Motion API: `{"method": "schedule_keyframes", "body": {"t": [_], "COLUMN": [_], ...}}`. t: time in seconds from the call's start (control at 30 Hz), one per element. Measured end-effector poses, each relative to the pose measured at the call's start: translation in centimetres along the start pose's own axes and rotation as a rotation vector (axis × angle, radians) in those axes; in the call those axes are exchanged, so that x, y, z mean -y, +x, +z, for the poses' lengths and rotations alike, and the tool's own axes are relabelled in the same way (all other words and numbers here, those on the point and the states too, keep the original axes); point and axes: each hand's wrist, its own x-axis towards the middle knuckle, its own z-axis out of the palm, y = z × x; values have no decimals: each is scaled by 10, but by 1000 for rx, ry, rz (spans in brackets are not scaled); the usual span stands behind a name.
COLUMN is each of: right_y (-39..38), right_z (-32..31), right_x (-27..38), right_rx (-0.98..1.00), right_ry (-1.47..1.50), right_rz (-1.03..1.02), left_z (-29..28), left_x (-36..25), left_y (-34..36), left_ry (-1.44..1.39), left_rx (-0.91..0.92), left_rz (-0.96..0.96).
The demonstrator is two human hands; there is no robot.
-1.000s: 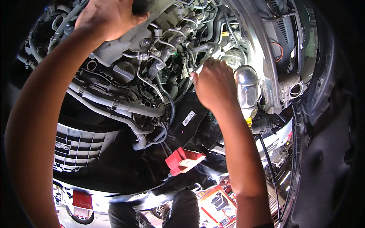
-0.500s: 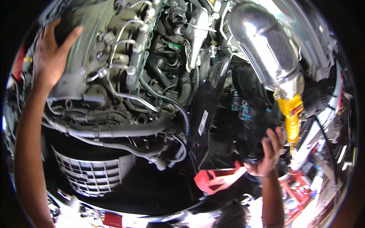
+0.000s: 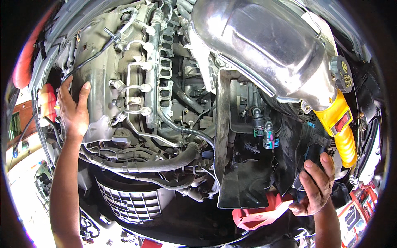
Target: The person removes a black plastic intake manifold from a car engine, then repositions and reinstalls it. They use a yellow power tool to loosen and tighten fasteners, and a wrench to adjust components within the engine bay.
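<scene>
As step seems bracing, L hand sits spread at engine cover, 9 o'clock; half-curled R hand, 4 o'clock, hold unclear, prob needs closing next.

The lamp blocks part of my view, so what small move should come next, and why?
Probably raise the right hand to the yellow lamp handle: in view, the handle sits just above the fingers, and the shiny metal hood hides whatever lies behind it.
</scene>
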Motion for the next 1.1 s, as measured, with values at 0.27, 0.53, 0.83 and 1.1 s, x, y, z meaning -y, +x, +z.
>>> {"method": "schedule_keyframes", "body": {"t": [0.27, 0.53, 0.83, 1.1], "right_y": [1, 15, 24, 21], "right_z": [5, 10, 10, 9], "right_x": [2, 6, 11, 7], "right_rx": [-3, -8, -25, -32], "right_ry": [-115, -236, -213, -157], "right_rz": [1, -24, 11, -10], "left_z": [-4, -8, -13, -167], "left_x": [-7, -3, -9, -86], "left_y": [0, -3, -6, -238], "left_ry": [-61, -75, -236, -294], "left_rx": [-75, -111, -249, -4], "left_rz": [54, 202, 60, -259]}}
